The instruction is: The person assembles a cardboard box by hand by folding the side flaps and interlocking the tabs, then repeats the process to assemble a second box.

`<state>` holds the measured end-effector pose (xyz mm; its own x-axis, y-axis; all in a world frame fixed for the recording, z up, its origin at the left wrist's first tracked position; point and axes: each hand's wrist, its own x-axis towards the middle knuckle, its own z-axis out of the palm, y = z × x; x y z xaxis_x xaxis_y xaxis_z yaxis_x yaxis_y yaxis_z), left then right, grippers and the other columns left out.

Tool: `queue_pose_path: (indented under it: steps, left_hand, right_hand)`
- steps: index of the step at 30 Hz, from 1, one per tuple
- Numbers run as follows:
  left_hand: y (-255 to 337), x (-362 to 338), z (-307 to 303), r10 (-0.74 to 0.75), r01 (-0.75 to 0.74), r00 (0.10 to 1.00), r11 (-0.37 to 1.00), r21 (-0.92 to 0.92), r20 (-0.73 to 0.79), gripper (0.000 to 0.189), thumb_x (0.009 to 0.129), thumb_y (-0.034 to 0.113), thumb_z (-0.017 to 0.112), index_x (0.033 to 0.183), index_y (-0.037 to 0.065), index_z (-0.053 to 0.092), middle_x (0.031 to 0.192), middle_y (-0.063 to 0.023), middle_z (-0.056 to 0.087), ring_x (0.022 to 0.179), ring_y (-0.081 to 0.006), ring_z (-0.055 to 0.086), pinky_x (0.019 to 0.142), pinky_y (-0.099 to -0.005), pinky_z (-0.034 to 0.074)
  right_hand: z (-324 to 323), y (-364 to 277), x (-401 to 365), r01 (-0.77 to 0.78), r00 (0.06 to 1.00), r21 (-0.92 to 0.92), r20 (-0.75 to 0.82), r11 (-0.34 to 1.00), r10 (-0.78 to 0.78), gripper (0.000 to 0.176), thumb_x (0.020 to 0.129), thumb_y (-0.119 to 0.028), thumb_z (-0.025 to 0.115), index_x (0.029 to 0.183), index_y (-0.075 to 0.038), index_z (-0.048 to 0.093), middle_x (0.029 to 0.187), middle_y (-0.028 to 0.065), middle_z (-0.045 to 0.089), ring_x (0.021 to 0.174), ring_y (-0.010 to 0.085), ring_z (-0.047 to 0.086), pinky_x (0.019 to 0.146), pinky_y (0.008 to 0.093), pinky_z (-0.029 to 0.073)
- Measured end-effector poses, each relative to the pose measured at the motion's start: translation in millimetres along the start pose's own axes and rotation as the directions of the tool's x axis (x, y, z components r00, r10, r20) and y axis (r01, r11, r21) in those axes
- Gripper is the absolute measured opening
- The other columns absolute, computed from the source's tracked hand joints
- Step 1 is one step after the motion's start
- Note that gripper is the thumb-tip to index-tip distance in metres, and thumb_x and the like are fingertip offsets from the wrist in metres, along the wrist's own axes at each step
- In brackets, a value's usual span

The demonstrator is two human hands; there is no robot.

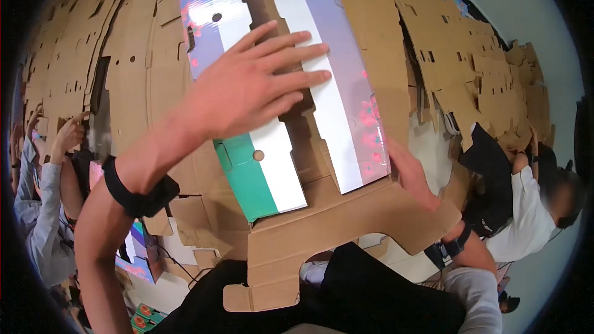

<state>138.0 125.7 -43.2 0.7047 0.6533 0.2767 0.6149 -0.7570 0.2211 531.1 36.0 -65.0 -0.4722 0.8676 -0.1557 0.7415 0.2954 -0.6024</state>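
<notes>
A printed cardboard box [343, 43], purple, white and green with pink flowers, lies before me with its long top flaps folded inward and a gap between them. My left hand [260, 80] rests across these flaps, palm down, fingers spread over the gap. At the box's right side is my right hand [408, 170]; its fingers are hidden behind the box edge. An unfolded brown end flap [334, 219] with a curved cut-out extends from the near end toward my lap, partly covering my right forearm.
Stacks of flat brown cardboard [167, 43] stretch along the left, with more cardboard sheets [445, 43] at the right. A person [520, 210] in a white top is on the right. Another person's hand [68, 133] touches cardboard at left. Printed boxes [139, 260] lie low at left.
</notes>
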Motion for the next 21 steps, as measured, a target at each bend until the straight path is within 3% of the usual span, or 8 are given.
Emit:
queue_pose_path:
  steps: [2,3,6,11,14,15,18,21]
  left_hand:
    - [-11.3,2.7,1.0,0.002,-0.002,1.000,1.000,-0.029,-0.009,0.051,0.103,0.023,0.064,0.153,0.024,0.060,0.169,-0.0019,0.048,0.158,-0.0290,0.040,0.134,-0.0572,0.025]
    - [-15.5,3.6,2.4,-0.009,0.009,1.000,0.993,-0.118,-0.002,0.045,0.105,0.020,0.062,0.150,0.020,0.063,0.169,-0.0026,0.048,0.160,-0.0298,0.037,0.134,-0.0568,0.023]
    - [-25.4,7.0,-9.8,-0.036,0.058,0.997,0.922,-0.384,0.064,0.037,0.109,0.021,0.060,0.144,0.016,0.068,0.169,-0.0042,0.048,0.162,-0.0300,0.034,0.134,-0.0557,0.022]
    - [-41.2,17.5,-35.4,-0.070,0.278,0.947,0.664,-0.694,0.313,0.042,0.109,0.036,0.062,0.143,0.013,0.070,0.168,-0.0072,0.051,0.164,-0.0320,0.030,0.135,-0.0517,0.021]
    - [-53.8,20.7,-45.6,-0.066,0.364,0.918,0.535,-0.763,0.391,0.048,0.109,0.043,0.061,0.146,0.014,0.068,0.167,-0.0097,0.052,0.164,-0.0314,0.030,0.135,-0.0510,0.021]
    - [-58.6,21.8,-45.7,-0.044,0.379,0.908,0.514,-0.769,0.418,0.054,0.108,0.050,0.061,0.149,0.015,0.066,0.169,-0.0111,0.048,0.164,-0.0316,0.028,0.135,-0.0505,0.021]
    - [-52.3,21.3,-44.7,-0.026,0.358,0.908,0.569,-0.741,0.418,0.055,0.106,0.050,0.063,0.150,0.016,0.065,0.172,-0.0098,0.044,0.164,-0.0323,0.028,0.135,-0.0510,0.021]
    - [-41.0,14.2,-33.4,0.009,0.186,0.948,0.793,-0.580,0.318,0.048,0.100,0.033,0.076,0.145,0.019,0.068,0.175,-0.0070,0.039,0.166,-0.0342,0.023,0.135,-0.0533,0.020]
  right_hand:
    - [-6.4,-0.1,-19.6,0.132,0.990,-0.085,0.049,0.988,-0.129,0.052,0.106,-0.006,0.061,0.157,-0.005,0.050,0.149,0.0208,0.063,0.136,0.0317,0.066,0.104,0.0440,0.055]
    - [-5.8,1.4,-26.4,0.122,0.992,0.050,-0.023,0.991,-0.121,0.058,0.105,-0.006,0.063,0.160,-0.005,0.045,0.152,0.0214,0.060,0.137,0.0332,0.064,0.106,0.0451,0.054]
    - [-5.8,-6.3,-34.3,0.106,0.978,0.351,-0.204,0.930,-0.034,0.074,0.102,-0.009,0.068,0.166,-0.003,0.032,0.158,0.0231,0.051,0.140,0.0366,0.060,0.111,0.0468,0.050]
    - [-10.4,-65.7,3.9,0.034,0.936,0.360,-0.339,0.932,0.097,0.082,0.104,-0.014,0.068,0.168,0.001,0.019,0.158,0.0247,0.045,0.147,0.0364,0.051,0.113,0.0458,0.047]
    - [-1.4,-70.0,27.9,0.027,0.918,0.367,-0.376,0.930,0.122,0.069,0.105,-0.012,0.064,0.163,0.004,0.031,0.154,0.0244,0.047,0.143,0.0362,0.052,0.111,0.0445,0.047]
    - [-6.4,-71.1,33.7,0.036,0.940,0.263,-0.338,0.964,0.057,0.062,0.106,-0.013,0.063,0.159,0.005,0.037,0.152,0.0244,0.048,0.138,0.0365,0.054,0.110,0.0440,0.047]
    - [-15.3,-77.2,43.1,0.066,0.965,0.019,-0.254,0.998,-0.060,0.044,0.109,-0.015,0.059,0.145,0.008,0.051,0.141,0.0224,0.051,0.123,0.0347,0.057,0.105,0.0410,0.048]
    - [-11.0,-81.6,45.2,0.036,0.958,-0.044,-0.284,0.998,-0.047,0.032,0.112,-0.016,0.051,0.132,0.008,0.058,0.123,0.0175,0.053,0.107,0.0298,0.057,0.097,0.0374,0.048]
